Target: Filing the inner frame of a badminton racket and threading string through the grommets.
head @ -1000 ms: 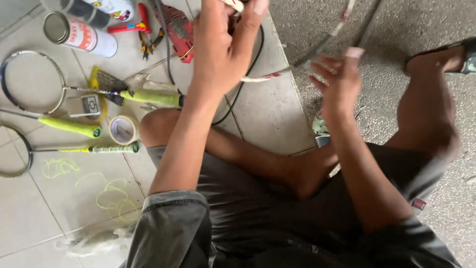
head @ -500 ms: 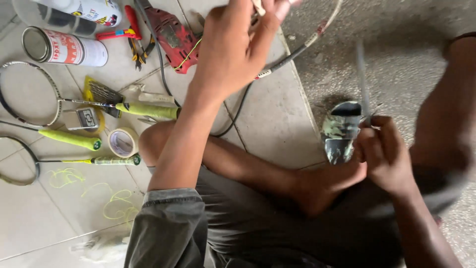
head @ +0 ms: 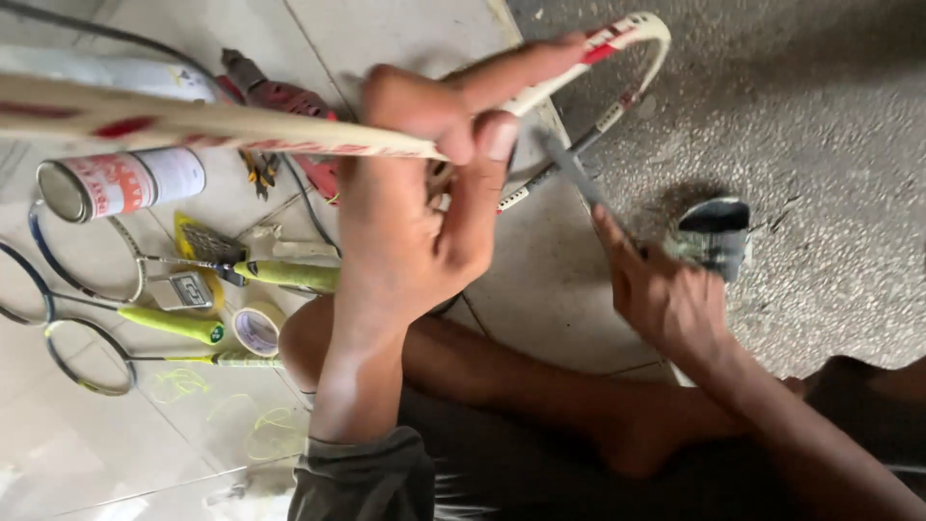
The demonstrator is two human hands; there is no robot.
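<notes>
Right hand [head: 666, 294] has risen from beside the sandal [head: 714, 236] at centre right, now closed on a thin grey tool [head: 579, 178] aimed at the white racket frame [head: 289, 130] gripped in the left hand [head: 415, 212] at upper centre.

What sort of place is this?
Probably an informal racket repair spot on a tiled floor: spare rackets, a spray can, tape, with the left hand holding a racket frame.
</notes>
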